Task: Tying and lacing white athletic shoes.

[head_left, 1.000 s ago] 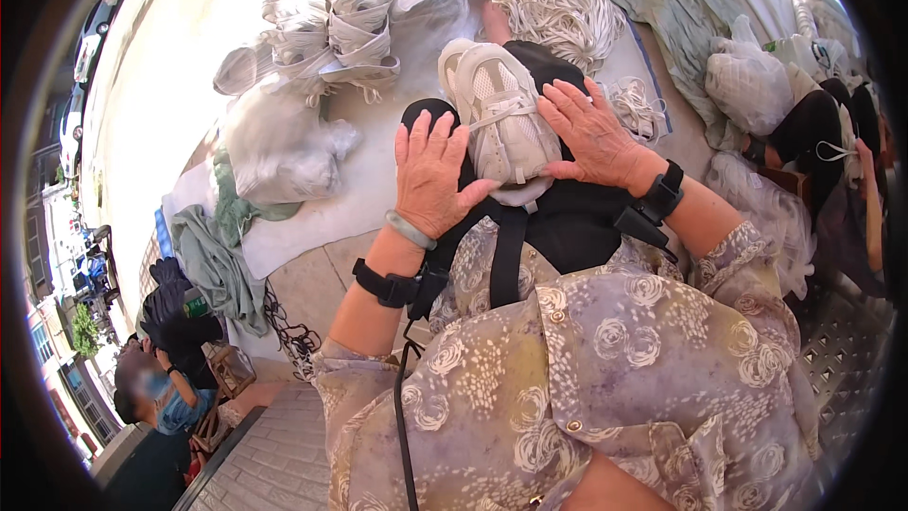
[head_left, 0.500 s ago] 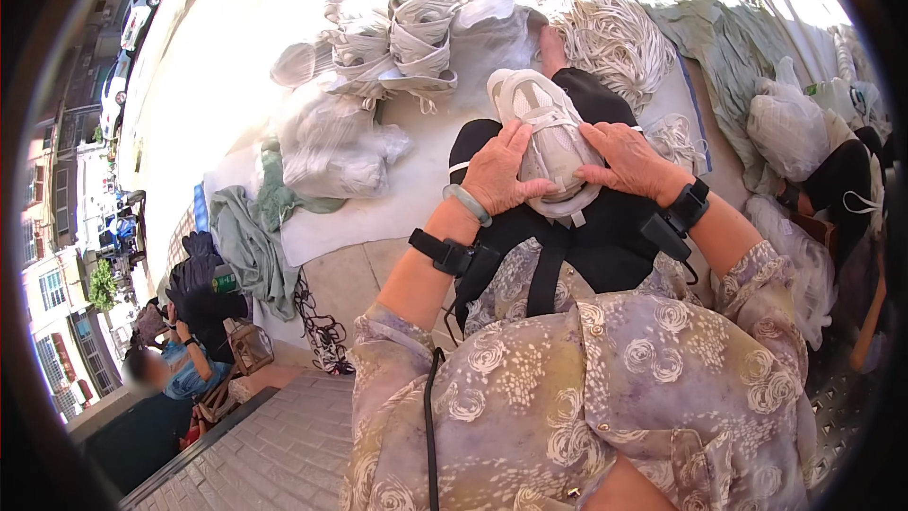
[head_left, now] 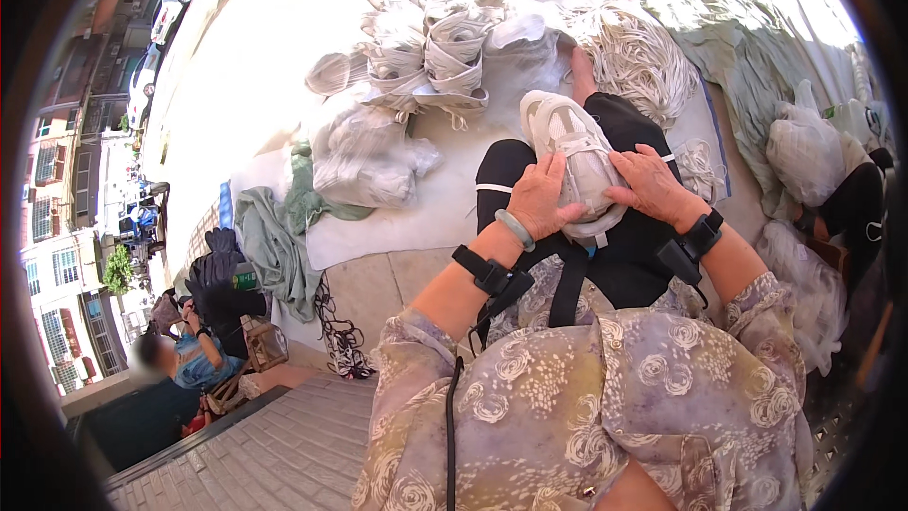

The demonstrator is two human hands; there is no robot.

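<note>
- Plainly, a pale lace-up shoe sits over the black-trousered legs, toe pointing away from the body.
- Left hand: fingers partly spread, touching the shoe's left side, thumb held apart; whether they grip it, I cannot tell.
- Right hand: fingers loosely parted along the shoe's right side; their grip, too, cannot be told.
- Farther off, a heap of whitish laces lies just beside the bare foot.

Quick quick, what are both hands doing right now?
Left hand: open, not closed around anything, fingers at the left side of the pale shoe.
Right hand: open too, fingers at the shoe's right side.
</note>
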